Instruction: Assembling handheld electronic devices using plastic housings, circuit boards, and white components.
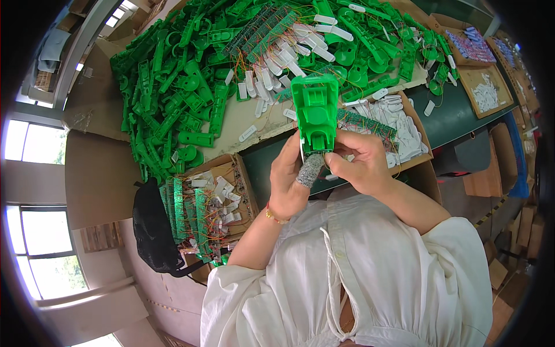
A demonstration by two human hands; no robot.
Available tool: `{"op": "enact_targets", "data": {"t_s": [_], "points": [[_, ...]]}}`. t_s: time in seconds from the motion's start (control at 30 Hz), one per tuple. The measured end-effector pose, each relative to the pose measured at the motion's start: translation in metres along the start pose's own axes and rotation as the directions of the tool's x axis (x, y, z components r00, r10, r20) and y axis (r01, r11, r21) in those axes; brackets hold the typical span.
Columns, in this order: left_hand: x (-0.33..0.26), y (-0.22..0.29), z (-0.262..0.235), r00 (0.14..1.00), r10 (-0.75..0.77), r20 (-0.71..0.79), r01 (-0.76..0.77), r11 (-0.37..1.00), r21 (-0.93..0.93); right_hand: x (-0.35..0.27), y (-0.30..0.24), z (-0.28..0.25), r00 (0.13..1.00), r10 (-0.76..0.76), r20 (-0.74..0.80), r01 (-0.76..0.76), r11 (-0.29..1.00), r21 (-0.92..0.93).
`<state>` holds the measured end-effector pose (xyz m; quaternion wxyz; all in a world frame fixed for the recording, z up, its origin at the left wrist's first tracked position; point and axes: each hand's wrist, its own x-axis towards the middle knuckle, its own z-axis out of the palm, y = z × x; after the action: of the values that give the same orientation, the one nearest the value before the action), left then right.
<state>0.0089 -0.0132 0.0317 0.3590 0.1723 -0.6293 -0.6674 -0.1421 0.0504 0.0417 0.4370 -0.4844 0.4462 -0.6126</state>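
The green housing is held above the near edge of the tabletop, hollow side toward the person, presumably for a clear view inside. The left hand is curled closed around its lower left side, a grey cover on the thumb. The right hand is partly closed, pinching the lower right end; exact fingertip contact is hidden. White parts lie beside it, likely for easy reach.

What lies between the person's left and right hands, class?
In the head view, a green plastic housing lies between the left hand and right hand, its lower end beside the left thumb's grey cover.
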Motion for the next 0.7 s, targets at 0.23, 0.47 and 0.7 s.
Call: {"op": "enact_targets", "data": {"t_s": [0.23, 0.47, 0.7], "points": [[-0.001, -0.008, 0.007, 0.989, 0.146, -0.004, -0.145, 0.988, 0.059, 0.008, 0.008, 0.002, 0.994, -0.102, -0.037, 0.102, 0.995, 0.012], [-0.007, -0.014, 0.004, 0.972, 0.230, 0.037, -0.221, 0.858, 0.464, 0.004, 0.006, 0.009, 0.986, -0.116, -0.123, 0.098, 0.985, -0.142], [0.005, -0.004, 0.003, 0.993, -0.115, -0.001, 0.114, 0.989, -0.094, 0.008, 0.021, -0.004, 0.994, 0.108, -0.007, -0.103, 0.960, 0.261]]}}
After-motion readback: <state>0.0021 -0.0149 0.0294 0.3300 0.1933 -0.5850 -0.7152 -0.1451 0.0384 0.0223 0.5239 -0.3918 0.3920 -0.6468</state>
